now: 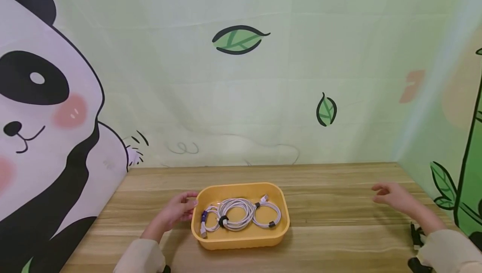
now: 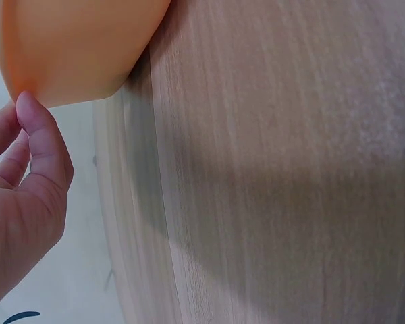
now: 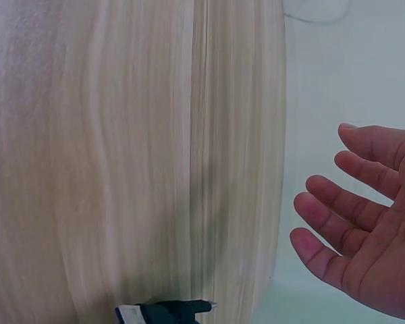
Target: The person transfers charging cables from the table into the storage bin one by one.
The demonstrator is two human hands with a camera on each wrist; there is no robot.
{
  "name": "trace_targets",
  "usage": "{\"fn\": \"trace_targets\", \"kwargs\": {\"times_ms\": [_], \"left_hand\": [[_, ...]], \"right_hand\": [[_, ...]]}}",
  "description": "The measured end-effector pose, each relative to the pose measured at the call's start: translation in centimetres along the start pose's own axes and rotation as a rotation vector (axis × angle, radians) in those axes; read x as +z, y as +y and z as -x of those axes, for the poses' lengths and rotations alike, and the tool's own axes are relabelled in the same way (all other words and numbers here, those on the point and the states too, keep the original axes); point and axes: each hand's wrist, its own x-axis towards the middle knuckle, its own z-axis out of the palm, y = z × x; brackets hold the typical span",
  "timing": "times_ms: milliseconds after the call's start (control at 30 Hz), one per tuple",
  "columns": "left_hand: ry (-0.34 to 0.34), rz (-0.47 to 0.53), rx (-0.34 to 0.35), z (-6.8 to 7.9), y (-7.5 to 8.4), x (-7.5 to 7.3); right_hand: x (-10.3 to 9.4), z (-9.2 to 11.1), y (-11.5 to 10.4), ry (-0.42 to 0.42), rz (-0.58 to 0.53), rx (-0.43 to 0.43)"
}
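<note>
A yellow plastic bin (image 1: 241, 243) stands on the wooden table, left of centre in the head view. Inside lie three coiled white cables: a small one with a purple tie (image 1: 204, 216), a larger coil (image 1: 246, 207) with a black tie in the middle, and one on the right (image 1: 279, 213) with black bands. My left hand (image 1: 177, 212) pinches the bin's left end near the rim; the thumb (image 2: 40, 128) is on its outer wall. Over the table's right side, my right hand (image 1: 393, 197) holds nothing, its fingers (image 3: 344, 202) spread and slightly bent.
A black object (image 3: 165, 312) with a pale end lies on the table beside my right forearm, partly covered by the sleeve in the head view. Behind the table (image 1: 339, 181) hangs a pale green cloth (image 1: 169, 68) printed with leaves and a panda.
</note>
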Motion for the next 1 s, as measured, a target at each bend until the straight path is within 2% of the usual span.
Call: {"fn": "trace_targets", "kwargs": {"times_ms": [200,667,1000], "left_hand": [[-0.017,0.001,0.014,0.0,0.1,-0.1],[0.004,-0.001,-0.005,0.0,0.1,0.0],[0.009,-0.001,-0.006,0.0,0.1,0.0]], "right_hand": [[-0.2,0.2,0.5,0.006,0.011,0.016],[-0.2,0.9,1.8,-0.004,0.023,0.056],[-0.3,1.5,2.6,-0.026,0.012,0.131]]}}
